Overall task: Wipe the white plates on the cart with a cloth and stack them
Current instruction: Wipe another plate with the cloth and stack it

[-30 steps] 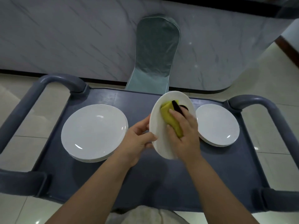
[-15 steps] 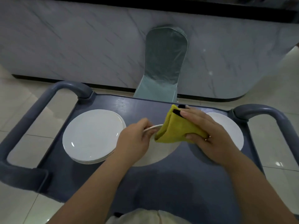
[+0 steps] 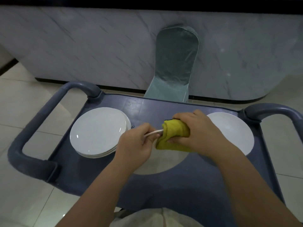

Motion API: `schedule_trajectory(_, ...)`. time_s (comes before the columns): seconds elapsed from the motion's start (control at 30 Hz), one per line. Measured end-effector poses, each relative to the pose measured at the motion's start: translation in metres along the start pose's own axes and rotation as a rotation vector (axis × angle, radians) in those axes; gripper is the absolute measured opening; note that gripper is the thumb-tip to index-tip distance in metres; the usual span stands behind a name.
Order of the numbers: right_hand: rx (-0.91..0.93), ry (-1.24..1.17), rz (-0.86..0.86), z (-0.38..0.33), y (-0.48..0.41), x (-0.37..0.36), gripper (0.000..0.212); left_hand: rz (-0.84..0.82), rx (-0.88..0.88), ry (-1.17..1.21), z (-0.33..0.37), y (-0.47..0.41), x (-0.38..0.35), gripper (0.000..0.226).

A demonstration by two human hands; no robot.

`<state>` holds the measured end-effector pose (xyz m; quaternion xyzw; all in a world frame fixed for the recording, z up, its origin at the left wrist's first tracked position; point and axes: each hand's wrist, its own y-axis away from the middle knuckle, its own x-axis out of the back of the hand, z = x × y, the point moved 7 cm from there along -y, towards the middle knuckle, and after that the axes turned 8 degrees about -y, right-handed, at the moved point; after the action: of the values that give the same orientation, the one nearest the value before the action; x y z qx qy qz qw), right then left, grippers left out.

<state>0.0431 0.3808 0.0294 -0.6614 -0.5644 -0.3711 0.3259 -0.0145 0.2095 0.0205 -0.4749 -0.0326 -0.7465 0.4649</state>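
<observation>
1. Plate, white, is held tilted above the middle of the grey cart, far rim uppermost.
2. The left hand pinches that rim between thumb and curled fingers.
3. The right hand clenches a folded yellow cloth wrapped over the same rim.
4. A stack of white plates rests at the cart's left end; another white plate lies at its right end, partly behind the right wrist.
5. A covered chair stands just beyond the cart's far edge.
</observation>
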Motion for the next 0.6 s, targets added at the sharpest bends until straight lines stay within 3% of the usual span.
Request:
schedule_trajectory(0.1,-0.042,-0.244,-0.035,0.020,0.009,0.002,0.056,0.014,0.067,0.061,-0.005,0.000,0.006,0.015)
schedule_trajectory(0.2,0.152,-0.083,0.007,0.007,0.006,-0.004,0.043,0.004,-0.003,-0.014,0.006,0.001,0.003,0.020)
schedule_trajectory(0.27,0.308,0.067,0.151,-0.006,0.006,-0.005,0.041,0.043,-0.019,-0.054,0.009,0.001,0.005,0.019)
schedule_trajectory(0.33,0.321,0.064,0.273,-0.011,0.008,-0.005,0.045,0.098,-0.008,-0.058,0.009,0.002,0.009,0.018)
schedule_trajectory(0.43,0.226,-0.136,0.297,-0.007,0.017,-0.006,0.049,0.159,0.101,0.094,0.006,0.006,0.018,0.013)
schedule_trajectory(0.53,0.038,-0.587,0.322,0.025,0.026,-0.005,0.049,0.258,0.276,0.279,-0.006,0.011,0.024,0.017)
schedule_trajectory(0.6,-0.038,-0.741,0.281,0.043,0.028,-0.016,0.049,0.255,0.304,0.298,-0.013,0.009,0.025,0.021)
